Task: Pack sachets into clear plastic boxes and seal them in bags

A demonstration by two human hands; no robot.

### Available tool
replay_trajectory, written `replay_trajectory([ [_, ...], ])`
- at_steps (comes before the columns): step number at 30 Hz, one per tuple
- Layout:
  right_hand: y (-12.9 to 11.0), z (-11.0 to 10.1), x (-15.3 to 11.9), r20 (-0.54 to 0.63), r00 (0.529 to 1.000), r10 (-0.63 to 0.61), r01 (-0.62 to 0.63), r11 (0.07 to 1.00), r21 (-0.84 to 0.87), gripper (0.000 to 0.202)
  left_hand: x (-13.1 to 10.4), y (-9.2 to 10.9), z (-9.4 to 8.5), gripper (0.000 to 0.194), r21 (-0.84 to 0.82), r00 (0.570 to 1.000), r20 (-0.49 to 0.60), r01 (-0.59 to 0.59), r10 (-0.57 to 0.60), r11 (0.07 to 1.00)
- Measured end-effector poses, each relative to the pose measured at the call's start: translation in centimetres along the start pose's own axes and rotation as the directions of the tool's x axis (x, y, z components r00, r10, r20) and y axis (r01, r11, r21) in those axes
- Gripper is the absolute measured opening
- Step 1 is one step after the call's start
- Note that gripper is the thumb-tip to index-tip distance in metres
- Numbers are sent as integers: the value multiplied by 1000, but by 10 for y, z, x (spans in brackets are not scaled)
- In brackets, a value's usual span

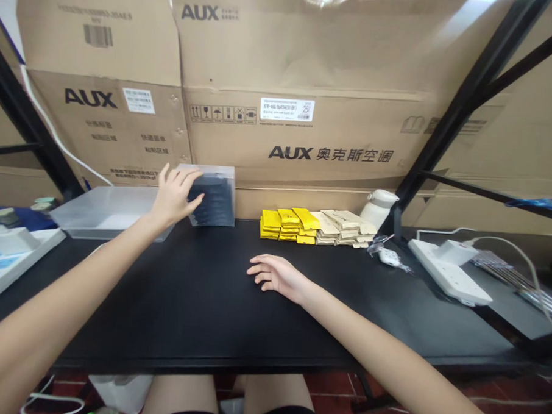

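Observation:
At the back of the black table stands a translucent box (219, 198) with dark items stacked inside. My left hand (176, 193) is at its left side, fingers spread and thumb apart; whether it touches the box I cannot tell. My right hand (275, 275) hovers over the middle of the table, fingers apart and holding nothing. Beyond it lie stacks of yellow packets (288, 224), with stacks of beige packets (343, 227) directly to their right. A wide, shallow clear bin (106, 209) sits behind my left forearm.
A white bottle (379, 210) stands behind the beige packets, near a small white case (389, 257). White power strips lie at the right (456, 276) and left (24, 257). Cardboard (310, 62) lines the back, between black frame posts. The table's front edge (205, 367) is near my legs.

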State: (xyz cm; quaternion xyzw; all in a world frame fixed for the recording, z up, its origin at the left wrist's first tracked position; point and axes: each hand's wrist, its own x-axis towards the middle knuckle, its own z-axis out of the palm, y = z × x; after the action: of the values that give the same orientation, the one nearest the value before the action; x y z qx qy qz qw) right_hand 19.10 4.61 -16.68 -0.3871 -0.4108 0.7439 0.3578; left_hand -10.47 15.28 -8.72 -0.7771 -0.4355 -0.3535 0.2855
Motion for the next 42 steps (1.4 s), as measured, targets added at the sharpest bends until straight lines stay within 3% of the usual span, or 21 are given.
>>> replay_trajectory([
  [4, 4, 3, 0, -50, 998, -49, 49, 999, -7, 12, -39, 14, -12, 82, -138, 977, -200, 52, -79, 989],
  [6, 7, 4, 2, -68, 995, -71, 70, 997, -23, 12, -54, 21, -15, 95, -261, 969, -186, 111, -163, 959],
  [8, 11, 6, 3, -122, 975, -186, 172, 978, -117, 12, -64, 30, -19, 85, -340, 973, -148, 116, -175, 933],
  [9, 13, 7, 2, -164, 937, -310, 275, 939, -205, 12, -66, 37, -22, 71, -337, 978, -136, 104, -158, 936],
  [10, 14, 9, 2, -194, 858, -475, 402, 857, -322, 13, -66, 47, -26, 59, -314, 976, -160, 93, -149, 945],
  [11, 14, 10, 0, -195, 732, -653, 525, 722, -452, 14, -65, 59, -32, 54, -289, 975, -180, 78, -134, 954],
  [13, 12, 11, -5, -80, 421, -903, 649, 362, -669, 26, -60, 88, -48, 53, -239, 975, -214, -2, -51, 971],
  [14, 10, 11, -8, 4, 311, -950, 648, 209, -733, 37, -56, 104, -57, 55, -230, 984, -178, -47, 6, 972],
  [15, 7, 10, -12, 81, 260, -962, 627, 105, -772, 49, -51, 120, -66, 56, -232, 989, -128, -98, 69, 968],
  [16, 5, 8, -15, 140, 268, -953, 605, 54, -794, 58, -47, 134, -74, 56, -244, 988, -55, -156, 147, 957],
  [18, 0, 4, -21, 211, 387, -898, 590, 65, -805, 65, -39, 156, -86, 58, -310, 932, 58, -323, 356, 894],
  [21, -2, 1, -23, 179, 538, -824, 611, 234, -756, 61, -32, 163, -89, 62, -341, 909, 85, -359, 409, 869],
  [24, -3, 4, -18, -21, 576, -817, 621, 454, -639, 60, -31, 144, -74, 70, -323, 961, -20, -266, 275, 908],
  [27, -6, 3, -8, -236, 611, -756, 623, 643, -446, 52, -38, 113, -47, 84, -274, 996, -45, -86, 76, 958],
  [30, -10, -3, 1, -374, 708, -599, 563, 799, -212, 47, -51, 88, -17, 94, -404, 967, -24, 223, -254, 887],
  [31, -11, -5, 3, -387, 740, -550, 536, 830, -156, 47, -55, 82, -9, 93, -500, 927, 56, 347, -370, 794],
  [33, -12, -9, 5, -380, 777, -502, 502, 858, -108, 49, -63, 76, 3, 76, -667, 779, 427, 614, -459, 422],
  [35, -11, -10, 6, -359, 789, -499, 494, 862, -112, 49, -68, 75, 7, 55, -605, 563, 742, 796, -363, -2],
  [37, -10, -11, 8, -340, 798, -498, 492, 863, -111, 45, -70, 77, 6, 36, -494, 420, 861, 826, -287, -271],
  [39, -10, -12, 10, -325, 787, -525, 516, 848, -121, 42, -70, 80, 2, 22, -482, 376, 872, 775, -315, -409],
  [42, -11, -17, 11, -291, 695, -658, 576, 751, -323, 39, -67, 84, -3, 12, -516, 364, 854, 690, -372, -508],
])
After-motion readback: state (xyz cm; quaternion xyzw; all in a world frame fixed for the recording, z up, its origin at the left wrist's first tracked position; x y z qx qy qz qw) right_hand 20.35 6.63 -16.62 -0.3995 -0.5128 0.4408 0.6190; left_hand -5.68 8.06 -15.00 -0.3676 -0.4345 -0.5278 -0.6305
